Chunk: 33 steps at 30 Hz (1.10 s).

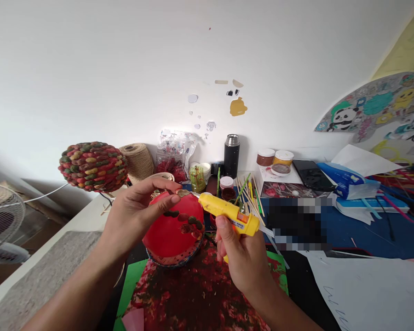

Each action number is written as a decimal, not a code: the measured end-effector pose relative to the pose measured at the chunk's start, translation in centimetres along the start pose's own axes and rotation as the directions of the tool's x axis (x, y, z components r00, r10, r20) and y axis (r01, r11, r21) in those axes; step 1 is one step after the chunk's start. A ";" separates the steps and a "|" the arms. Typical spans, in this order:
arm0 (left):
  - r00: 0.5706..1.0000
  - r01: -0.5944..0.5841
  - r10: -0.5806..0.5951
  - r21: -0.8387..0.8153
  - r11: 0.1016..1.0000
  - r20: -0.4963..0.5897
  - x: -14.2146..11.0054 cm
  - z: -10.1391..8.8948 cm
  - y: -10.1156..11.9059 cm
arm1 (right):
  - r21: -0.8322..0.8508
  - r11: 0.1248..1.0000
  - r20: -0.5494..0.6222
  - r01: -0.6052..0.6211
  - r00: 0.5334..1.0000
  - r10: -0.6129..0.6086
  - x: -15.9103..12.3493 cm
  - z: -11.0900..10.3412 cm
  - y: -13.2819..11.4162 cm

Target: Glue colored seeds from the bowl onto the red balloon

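Note:
My left hand [148, 202] pinches a small brownish shell piece [183, 193] between thumb and fingertips. My right hand [239, 248] is wrapped around a yellow hot glue gun [224, 209], whose nozzle points left at the shell piece; whether the tip touches it I cannot tell. Below and behind my left fingertips, a round red balloon-like form [169, 232] rests in a perforated basket [174, 261]. Several dark green and reddish pieces [189, 220] sit on its surface in a curved row. A paint-stained red sheet [193, 294] lies beneath, over a green mat [131, 280].
A ball covered in painted pieces [93, 166] stands left beside a twine spool [138, 161]. At the wall are a black flask [232, 156], paint jars [265, 157] and thin sticks [250, 193]. To the right lie a phone [312, 174] and papers [372, 289]; a fan [3, 220] is far left.

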<state>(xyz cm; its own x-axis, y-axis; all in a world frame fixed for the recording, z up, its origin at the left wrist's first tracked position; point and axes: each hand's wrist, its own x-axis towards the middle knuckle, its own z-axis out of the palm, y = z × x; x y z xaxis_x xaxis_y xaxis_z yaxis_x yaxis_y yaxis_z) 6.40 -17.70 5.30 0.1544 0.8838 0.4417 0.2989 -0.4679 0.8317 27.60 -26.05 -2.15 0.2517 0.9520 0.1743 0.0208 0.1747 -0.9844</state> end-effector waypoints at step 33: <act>0.996 0.087 -0.088 -0.177 0.980 0.003 -0.7 0.2 -0.1 | -0.031 0.996 0.018 0.085 0.996 -0.085 0.0 0.1 0.4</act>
<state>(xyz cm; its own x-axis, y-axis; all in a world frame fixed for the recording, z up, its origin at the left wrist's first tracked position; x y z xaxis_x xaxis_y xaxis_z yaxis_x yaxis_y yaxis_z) 6.45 -18.25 4.79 0.1307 0.9215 0.3658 0.1395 -0.3824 0.9134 27.55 -25.94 -2.52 0.2319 0.9381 0.2573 0.0719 0.2472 -0.9663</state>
